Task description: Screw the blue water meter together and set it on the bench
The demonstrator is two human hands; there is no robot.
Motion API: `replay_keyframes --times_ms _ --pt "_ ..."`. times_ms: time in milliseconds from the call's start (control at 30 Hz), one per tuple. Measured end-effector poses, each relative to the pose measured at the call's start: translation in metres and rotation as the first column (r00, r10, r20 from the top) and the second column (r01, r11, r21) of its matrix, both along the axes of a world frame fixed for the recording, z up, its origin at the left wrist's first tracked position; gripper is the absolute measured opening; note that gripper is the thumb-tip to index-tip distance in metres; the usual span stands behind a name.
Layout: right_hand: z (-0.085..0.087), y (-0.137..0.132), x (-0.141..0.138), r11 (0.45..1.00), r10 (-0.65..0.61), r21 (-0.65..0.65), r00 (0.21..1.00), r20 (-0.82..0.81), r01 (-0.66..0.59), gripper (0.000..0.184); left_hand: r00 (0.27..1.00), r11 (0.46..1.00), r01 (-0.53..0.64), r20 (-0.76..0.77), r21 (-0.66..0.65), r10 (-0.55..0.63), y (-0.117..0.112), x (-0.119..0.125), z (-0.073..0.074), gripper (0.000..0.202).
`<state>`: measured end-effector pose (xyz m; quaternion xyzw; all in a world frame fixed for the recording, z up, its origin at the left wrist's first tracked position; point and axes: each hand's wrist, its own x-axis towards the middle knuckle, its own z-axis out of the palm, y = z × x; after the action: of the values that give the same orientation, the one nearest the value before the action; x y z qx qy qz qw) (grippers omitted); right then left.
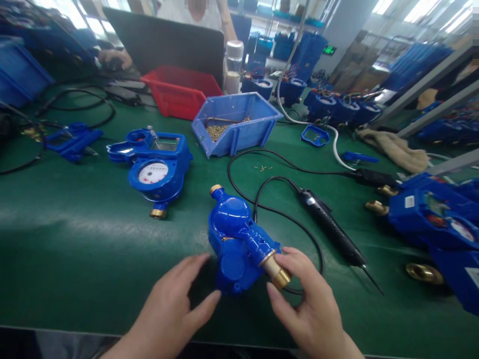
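A blue water meter (232, 214) lies face down on the green mat in front of me, with a brass threaded end at its top and another at its lower right. My right hand (310, 299) has thumb and fingers around the lower right brass end. To the left of the meter is my left hand (179, 294), thumb and fingers apart, its fingertips close to the blue housing and holding nothing. A black electric screwdriver (331, 224) rests on the mat to the right, its bit pointing towards me. The meter's dial side is hidden.
A second water meter (159, 169) sits dial up at left. Behind are a blue bin (254, 132) of small brass screws and a red bin (175, 94). Loose screws (263, 168) lie mid-mat. More meters (437, 214) crowd the right. A person (198, 15) is opposite, behind a dark screen.
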<state>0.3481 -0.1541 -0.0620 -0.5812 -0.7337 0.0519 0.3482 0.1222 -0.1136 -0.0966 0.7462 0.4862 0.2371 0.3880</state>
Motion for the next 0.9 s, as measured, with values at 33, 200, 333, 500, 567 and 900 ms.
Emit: replay_keyframes --times_ms 33,200,333,500,567,900 --pt "0.0 0.0 0.0 1.0 0.009 -0.011 1.0 -0.002 -0.009 0.025 0.996 0.971 0.029 -0.09 0.238 -0.008 0.003 -0.008 -0.002 0.05" --pt "-0.009 -0.009 0.015 0.996 -0.032 -0.092 0.99 -0.14 0.019 0.043 0.924 0.696 0.381 -0.259 0.609 -0.28 0.037 -0.006 -0.009 0.065" --pt "-0.021 -0.016 0.033 0.919 -0.113 -0.384 0.993 -0.032 0.093 0.034 0.854 0.762 0.481 -0.038 0.434 -0.518 0.073 0.02 0.001 0.047" --pt "-0.042 -0.014 0.037 0.838 -0.108 -0.492 0.955 0.276 0.237 0.005 0.773 0.7 0.588 -0.027 0.405 -0.634 0.092 0.046 0.016 0.031" --pt "-0.047 -0.01 0.041 0.835 -0.146 -0.486 0.955 0.257 0.258 0.01 0.792 0.717 0.575 -0.048 0.394 -0.608 0.093 0.058 0.022 0.035" --pt "-0.036 0.029 0.044 0.872 -0.332 -0.448 0.91 -0.247 0.197 0.043 0.962 0.934 0.082 0.272 -0.348 0.017 0.105 0.084 0.045 0.028"
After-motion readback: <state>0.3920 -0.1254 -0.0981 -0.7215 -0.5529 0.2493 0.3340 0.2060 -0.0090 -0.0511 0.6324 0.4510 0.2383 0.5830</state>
